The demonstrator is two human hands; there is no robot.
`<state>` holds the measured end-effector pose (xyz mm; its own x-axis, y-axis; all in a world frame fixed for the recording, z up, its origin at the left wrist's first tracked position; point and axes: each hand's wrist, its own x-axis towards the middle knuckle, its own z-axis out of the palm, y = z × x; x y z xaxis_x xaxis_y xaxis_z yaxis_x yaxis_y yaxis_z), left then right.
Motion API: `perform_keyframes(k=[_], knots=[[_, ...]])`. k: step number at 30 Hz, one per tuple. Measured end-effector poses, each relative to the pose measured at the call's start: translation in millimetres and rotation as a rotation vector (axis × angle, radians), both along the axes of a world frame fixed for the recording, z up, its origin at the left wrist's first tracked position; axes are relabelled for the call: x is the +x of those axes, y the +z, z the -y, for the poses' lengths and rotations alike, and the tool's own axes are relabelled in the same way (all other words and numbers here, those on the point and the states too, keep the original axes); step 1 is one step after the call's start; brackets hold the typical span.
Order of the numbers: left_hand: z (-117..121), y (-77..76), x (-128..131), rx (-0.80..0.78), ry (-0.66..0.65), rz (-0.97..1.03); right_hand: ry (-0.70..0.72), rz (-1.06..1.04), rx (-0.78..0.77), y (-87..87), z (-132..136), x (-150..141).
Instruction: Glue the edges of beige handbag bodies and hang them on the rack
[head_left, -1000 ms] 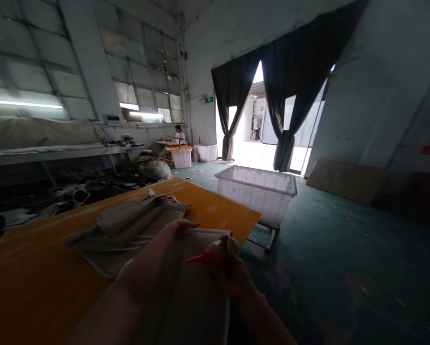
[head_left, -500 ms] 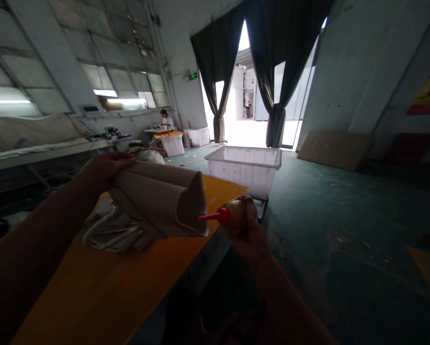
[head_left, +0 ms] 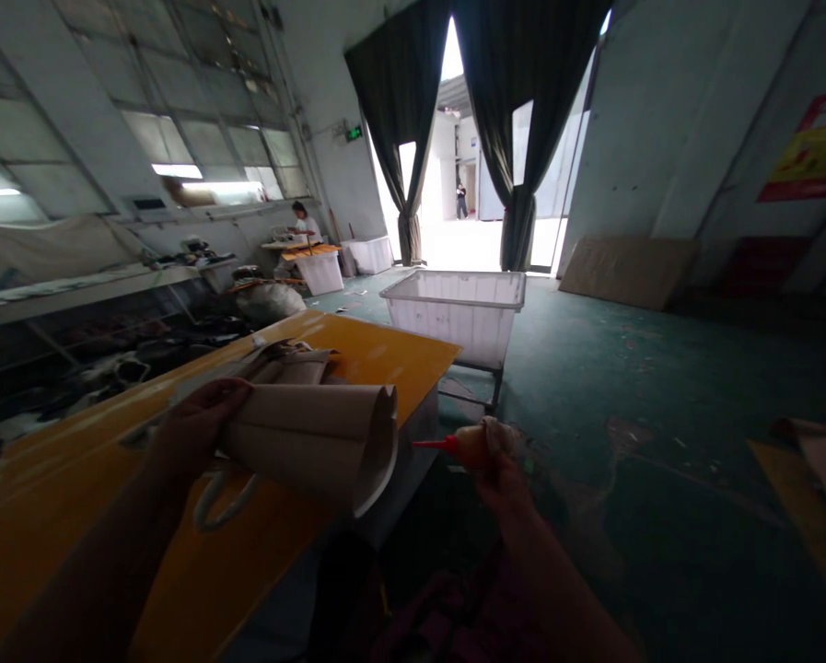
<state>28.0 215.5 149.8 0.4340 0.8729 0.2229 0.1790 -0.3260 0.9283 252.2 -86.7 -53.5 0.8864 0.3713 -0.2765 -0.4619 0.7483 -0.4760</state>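
Note:
My left hand (head_left: 192, 431) grips a beige sheet of material (head_left: 316, 440) that curls into a loose roll, held above the orange table (head_left: 95, 479). A pale cord loop (head_left: 220, 502) hangs from under it. To the right of the roll, my right hand (head_left: 499, 465) is closed around a small squeeze bottle (head_left: 469, 445) whose red nozzle points left toward the roll's open end without touching it. More beige pieces (head_left: 292, 364) lie in a pile on the table behind the roll.
A white plastic bin (head_left: 458, 313) stands on a frame beyond the table's far corner. A person sits working at a distant bench (head_left: 300, 224) by the curtained doorway (head_left: 454, 147). Boards lean on the right wall (head_left: 623, 267). Another orange surface (head_left: 809, 497) shows at right.
The beige piece was lifted off the table and curled into a roll in my left hand. The bottle hand moved off it and now hovers lower, to its right. My view swung right.

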Motion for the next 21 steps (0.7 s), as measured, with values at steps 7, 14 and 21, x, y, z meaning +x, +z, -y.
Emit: perform_keyframes(k=[7, 14, 21], knots=[[-1, 3.2, -12, -0.183, 0.007, 0.084, -0.104, 0.114, -0.071, -20.3, -43, 19], [-16, 9.7, -8, -0.265, 0.02, 0.102, -0.109, 0.224, -0.118, -15.7, -83, 46], [-25, 10.2, -2, -0.254, 0.04, 0.126, -0.109, 0.261, -0.137, -27.4, -102, 56]])
